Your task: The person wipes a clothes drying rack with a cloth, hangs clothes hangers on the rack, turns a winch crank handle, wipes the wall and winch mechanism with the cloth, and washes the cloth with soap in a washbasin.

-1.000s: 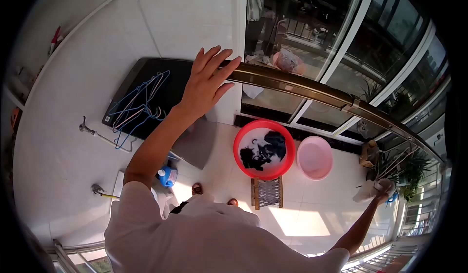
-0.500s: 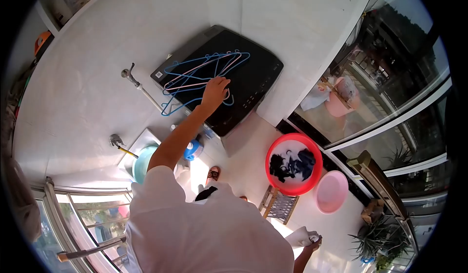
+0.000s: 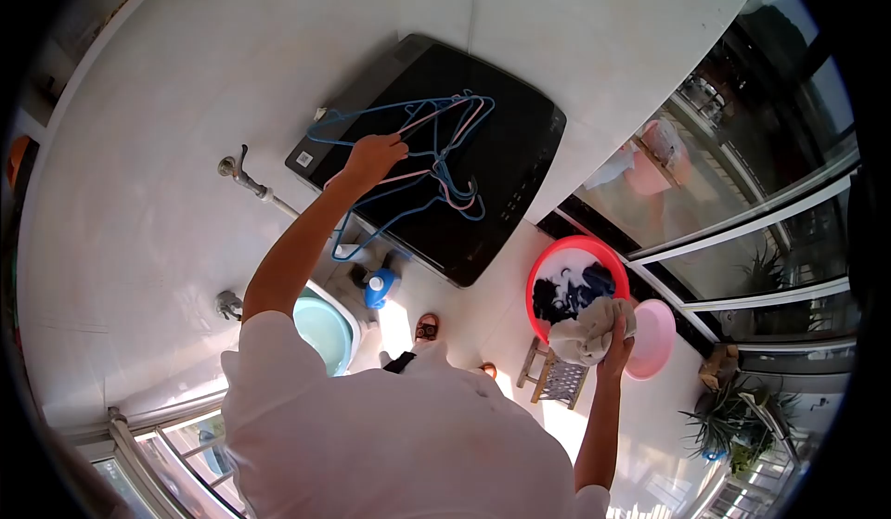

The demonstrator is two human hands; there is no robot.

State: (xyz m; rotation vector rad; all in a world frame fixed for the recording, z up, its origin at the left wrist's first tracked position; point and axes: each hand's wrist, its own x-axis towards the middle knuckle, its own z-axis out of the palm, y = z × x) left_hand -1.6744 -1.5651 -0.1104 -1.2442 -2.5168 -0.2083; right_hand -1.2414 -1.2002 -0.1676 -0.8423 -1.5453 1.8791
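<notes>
My left hand [image 3: 375, 159] is over the washing machine [image 3: 501, 162], its fingers closed on a pink hanger [image 3: 408, 176] in a tangled heap of hangers. Blue hangers [image 3: 367, 111] lie around it, some overlapping and one hanging past the machine's near edge. Off to the right, my right hand [image 3: 618, 345] grips a crumpled light beige cloth [image 3: 587, 332]. That cloth is held up in front of the near rim of a red basin [image 3: 533, 287], where dark wet clothes [image 3: 580, 287] lie in suds.
A pink basin [image 3: 653, 338] and a low woven stool [image 3: 561, 380] stand by the red basin. Below the wall tap is a turquoise basin [image 3: 325, 333], with a blue bottle [image 3: 379, 289] nearby. Potted plants [image 3: 729, 426] sit at right, beside glass doors [image 3: 742, 231].
My left hand has shifted left along the hangers, and the lower ones have spread apart. My right hand has risen with the cloth from low right to beside the red basin. The view has shifted.
</notes>
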